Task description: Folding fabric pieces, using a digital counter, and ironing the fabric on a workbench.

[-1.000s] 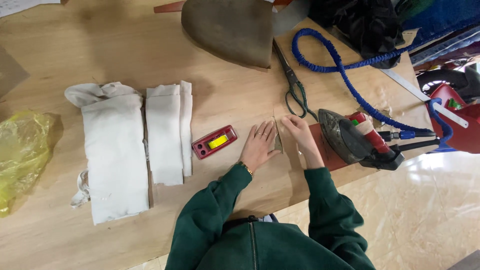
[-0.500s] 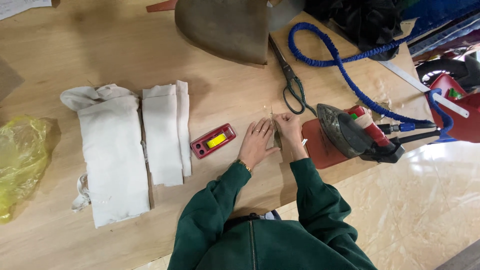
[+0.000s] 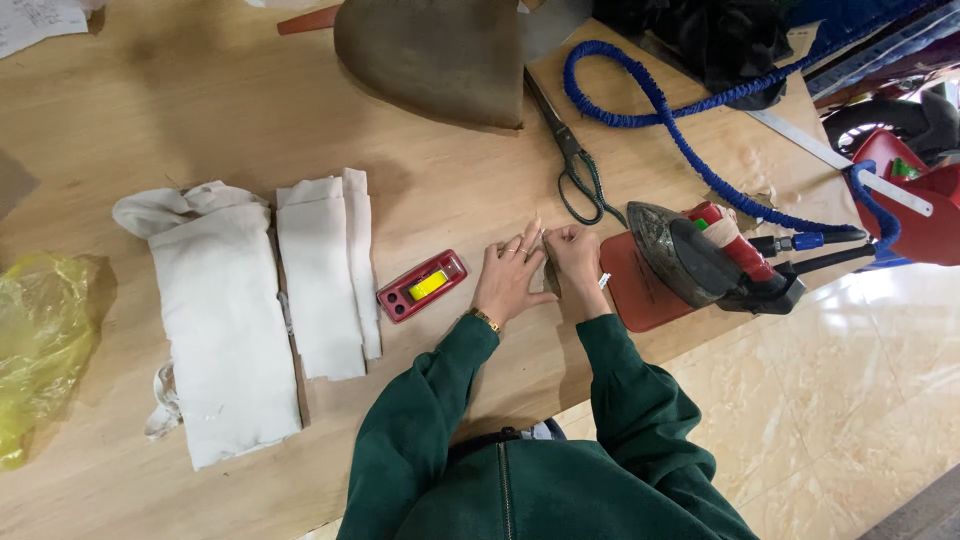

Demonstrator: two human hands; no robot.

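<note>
My left hand [image 3: 510, 278] and my right hand [image 3: 575, 258] meet fingertip to fingertip on the wooden table [image 3: 200, 110], just left of the iron. Between them is a small tan piece [image 3: 546, 277], mostly hidden by my fingers. The left hand lies fairly flat with its fingertips on the piece. My right hand's fingers are curled and pinch it. Both arms are in dark green sleeves. A small red case with a yellow insert [image 3: 422, 286] lies just left of my left hand.
A dark iron [image 3: 700, 255] rests on a red mat [image 3: 630, 300] right of my hands, with a blue hose [image 3: 650, 110] behind. Scissors [image 3: 575, 165], a brown rounded pad [image 3: 435, 55], folded white cloths [image 3: 225, 320], a yellow plastic bag [image 3: 35, 340] and a metal ruler [image 3: 800, 140] lie around.
My hands have drawn closer together over the small piece. The right hand's fingers have curled tighter onto it. The view has shifted slightly.
</note>
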